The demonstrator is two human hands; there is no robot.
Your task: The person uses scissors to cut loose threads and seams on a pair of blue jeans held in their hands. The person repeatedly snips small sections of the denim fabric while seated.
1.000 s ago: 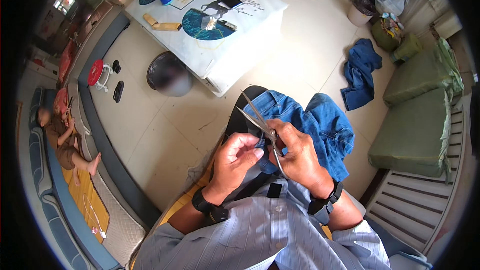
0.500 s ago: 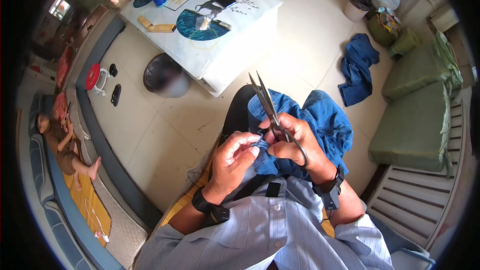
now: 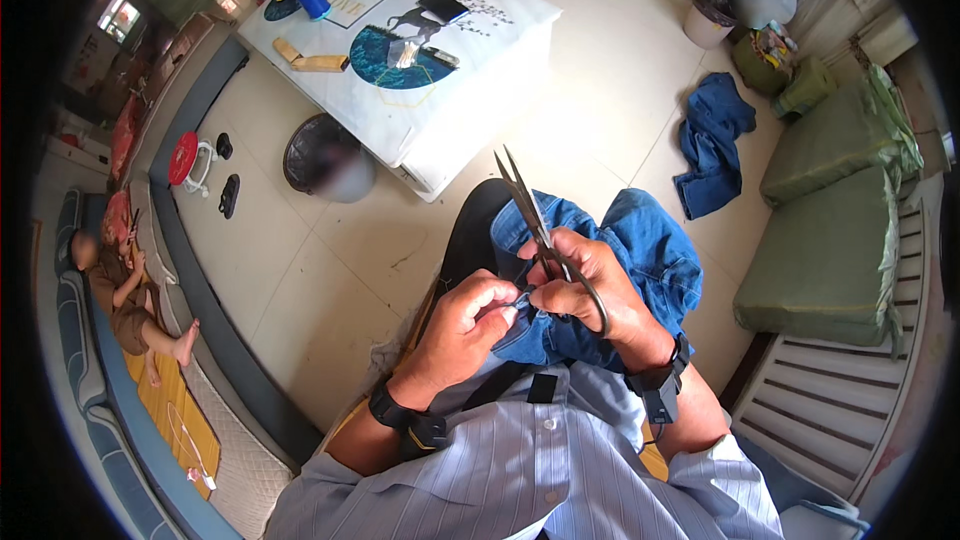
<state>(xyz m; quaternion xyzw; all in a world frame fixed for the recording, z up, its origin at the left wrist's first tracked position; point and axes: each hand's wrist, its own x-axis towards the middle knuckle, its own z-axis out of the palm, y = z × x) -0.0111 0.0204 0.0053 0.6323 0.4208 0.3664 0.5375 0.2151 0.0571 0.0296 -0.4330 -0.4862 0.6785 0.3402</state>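
A pair of blue jeans [image 3: 650, 245] lies bunched over my lap. My left hand [image 3: 455, 328] pinches a small edge of the denim between thumb and fingertips. Close beside it, my right hand [image 3: 607, 290] holds dark metal scissors [image 3: 526, 202], their blades pointing up and away from me, slightly apart. The right thumb and fingertips also meet at the denim edge near the left fingertips. Exactly what lies between the two sets of fingertips is partly hidden.
A white table [image 3: 470, 105] stands ahead, with a lined bin [image 3: 335, 165] beside it. Another pair of jeans [image 3: 716, 140] lies on the floor at right, near green cushions [image 3: 825, 250] on a slatted bench. A person [image 3: 125, 290] reclines on the sofa at left.
My left hand has shifted slightly down and turned, with its fingers curled more over the denim edge. The right hand and scissors have moved very little.
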